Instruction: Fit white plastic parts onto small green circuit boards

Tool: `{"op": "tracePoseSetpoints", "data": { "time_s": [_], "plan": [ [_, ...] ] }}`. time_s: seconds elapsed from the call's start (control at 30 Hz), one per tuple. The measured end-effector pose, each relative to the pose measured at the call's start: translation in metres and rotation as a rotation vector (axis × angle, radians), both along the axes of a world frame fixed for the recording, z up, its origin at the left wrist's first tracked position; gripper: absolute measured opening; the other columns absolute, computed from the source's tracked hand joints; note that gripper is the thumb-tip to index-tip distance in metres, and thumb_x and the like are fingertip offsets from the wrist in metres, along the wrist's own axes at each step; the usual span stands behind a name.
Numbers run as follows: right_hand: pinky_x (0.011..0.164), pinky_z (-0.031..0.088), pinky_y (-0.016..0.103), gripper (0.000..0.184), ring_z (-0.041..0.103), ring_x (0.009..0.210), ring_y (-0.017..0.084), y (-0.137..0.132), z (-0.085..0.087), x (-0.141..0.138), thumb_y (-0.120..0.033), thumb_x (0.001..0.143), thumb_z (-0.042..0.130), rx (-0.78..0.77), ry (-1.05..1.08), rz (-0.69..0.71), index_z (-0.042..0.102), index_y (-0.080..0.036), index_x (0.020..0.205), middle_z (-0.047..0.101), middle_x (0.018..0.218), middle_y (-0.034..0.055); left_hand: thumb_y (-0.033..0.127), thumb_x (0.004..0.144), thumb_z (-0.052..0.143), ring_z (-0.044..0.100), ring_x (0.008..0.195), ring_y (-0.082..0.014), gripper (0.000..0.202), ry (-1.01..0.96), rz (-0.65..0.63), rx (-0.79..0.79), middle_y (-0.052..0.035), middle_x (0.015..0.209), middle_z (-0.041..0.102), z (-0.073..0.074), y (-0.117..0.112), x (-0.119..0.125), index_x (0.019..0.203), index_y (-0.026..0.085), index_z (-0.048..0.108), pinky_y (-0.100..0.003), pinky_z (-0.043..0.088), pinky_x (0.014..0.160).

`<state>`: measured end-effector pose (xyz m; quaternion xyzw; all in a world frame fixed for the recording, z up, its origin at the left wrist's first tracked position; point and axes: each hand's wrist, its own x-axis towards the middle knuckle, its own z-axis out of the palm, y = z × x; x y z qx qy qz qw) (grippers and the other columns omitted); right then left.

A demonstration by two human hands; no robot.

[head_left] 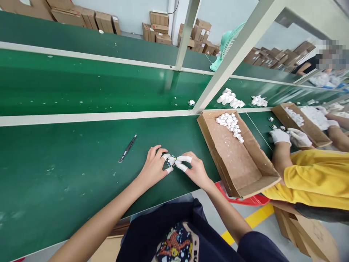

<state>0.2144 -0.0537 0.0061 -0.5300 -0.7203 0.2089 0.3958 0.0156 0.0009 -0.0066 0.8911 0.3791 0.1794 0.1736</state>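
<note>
Between my hands is a small circuit board (pixel 171 161) with a white round part on top, just above the green bench. My left hand (pixel 156 162) pinches its left side with thumb and forefinger, both in white finger cots. From the other side my right hand (pixel 194 168), also in finger cots, closes thumb and forefinger on a tiny white piece at the board's right edge, too small to name. Black tweezers (pixel 128 148) lie on the bench left of my hands. Right of them stands a shallow cardboard box (pixel 240 160) holding several small white pieces.
A metal post (pixel 234 62) rises behind the box. Beyond the rail lie white rolls (pixel 230 98) and another small board (pixel 191 103) on the green belt. At the right, a co-worker in a yellow shirt (pixel 319 178) handles parts with gloved hands. A turquoise fan (pixel 226 45) stands farther back.
</note>
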Motion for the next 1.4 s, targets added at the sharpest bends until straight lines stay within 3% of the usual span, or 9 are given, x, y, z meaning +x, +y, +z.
{"op": "tracePoseSetpoints", "data": {
  "time_s": [0.17,0.3,0.5,0.7,0.87,1.03,1.17,1.27,1.4],
  "plan": [
    [0.082,0.05,0.033,0.016,0.056,0.094,0.02,0.009,-0.012,-0.011,-0.029,0.09,0.06,0.036,-0.178,0.05,0.066,-0.02,0.102,0.065,0.096,0.0068,0.033,0.077,0.067,0.04,0.122,-0.0355,0.025,-0.015,0.018,0.08,-0.0127,0.114,0.059,-0.001,0.0,0.002,0.095,0.016,0.064,-0.059,0.029,0.109],
    [0.086,0.048,0.033,0.021,0.053,0.097,0.021,0.003,-0.009,-0.012,-0.034,0.09,0.06,0.021,-0.376,0.045,0.064,-0.019,0.105,0.064,0.1,0.0078,0.034,0.075,0.068,0.046,0.112,-0.0333,0.019,-0.026,-0.009,0.086,-0.0108,0.103,0.061,-0.007,0.008,-0.001,0.085,0.018,0.062,-0.056,0.033,0.106],
    [0.084,0.047,0.033,0.025,0.052,0.096,0.02,-0.003,-0.015,-0.017,-0.034,0.094,0.054,0.059,-0.475,-0.012,0.061,-0.017,0.11,0.063,0.106,0.0082,0.032,0.078,0.056,0.041,0.122,-0.0355,0.037,-0.056,-0.109,0.081,-0.0097,0.124,0.056,-0.031,0.029,-0.011,0.114,0.022,0.058,-0.062,0.026,0.107],
    [0.082,0.046,0.033,0.025,0.052,0.097,0.021,-0.002,-0.02,-0.022,-0.038,0.093,0.054,0.027,-0.486,-0.042,0.061,-0.018,0.105,0.062,0.106,0.0082,0.03,0.075,0.055,0.043,0.12,-0.0344,0.023,-0.071,-0.124,0.083,-0.006,0.113,0.062,-0.045,0.031,-0.008,0.096,0.026,0.065,-0.057,0.033,0.104],
    [0.084,0.046,0.032,0.024,0.051,0.097,0.02,0.001,-0.022,-0.024,-0.037,0.093,0.054,0.021,-0.439,-0.027,0.061,-0.018,0.105,0.062,0.105,0.0077,0.026,0.073,0.056,0.045,0.112,-0.0336,0.023,-0.122,-0.13,0.182,-0.0067,0.106,0.063,-0.04,0.029,-0.005,0.095,0.023,0.064,-0.056,0.036,0.102],
    [0.077,0.047,0.029,0.025,0.052,0.088,0.018,0.0,-0.02,-0.018,-0.039,0.092,0.055,-0.008,-0.318,-0.008,0.065,-0.019,0.102,0.06,0.099,0.0069,0.023,0.075,0.059,0.043,0.114,-0.0331,0.022,-0.084,-0.123,0.148,-0.0084,0.109,0.061,-0.028,0.023,-0.004,0.097,0.02,0.063,-0.056,0.035,0.104],
    [0.063,0.045,0.024,0.026,0.051,0.07,0.012,-0.004,-0.012,-0.011,-0.041,0.089,0.058,-0.169,0.002,0.009,0.068,-0.021,0.103,0.055,0.086,0.0024,0.026,0.077,0.064,0.04,0.117,-0.0311,0.022,-0.037,-0.118,0.045,-0.0087,0.112,0.059,-0.012,0.01,0.0,0.099,0.02,0.063,-0.056,0.03,0.109],
    [0.054,0.039,0.023,0.031,0.043,0.055,0.01,-0.004,-0.007,-0.006,-0.039,0.088,0.059,-0.305,0.19,-0.087,0.066,-0.018,0.11,0.049,0.069,-0.0023,0.033,0.078,0.067,0.039,0.118,-0.0314,0.024,-0.025,-0.105,0.002,-0.0089,0.113,0.056,-0.006,0.004,0.002,0.096,0.018,0.063,-0.058,0.026,0.111],
    [0.051,0.036,0.023,0.039,0.045,0.048,0.01,0.005,0.0,-0.004,-0.038,0.081,0.064,-0.568,0.105,-0.082,0.062,-0.015,0.113,0.05,0.054,-0.0058,0.031,0.078,0.067,0.038,0.117,-0.0311,0.021,-0.012,-0.092,0.021,-0.0095,0.113,0.055,-0.004,-0.002,0.003,0.092,0.017,0.064,-0.059,0.026,0.111]
  ]
}}
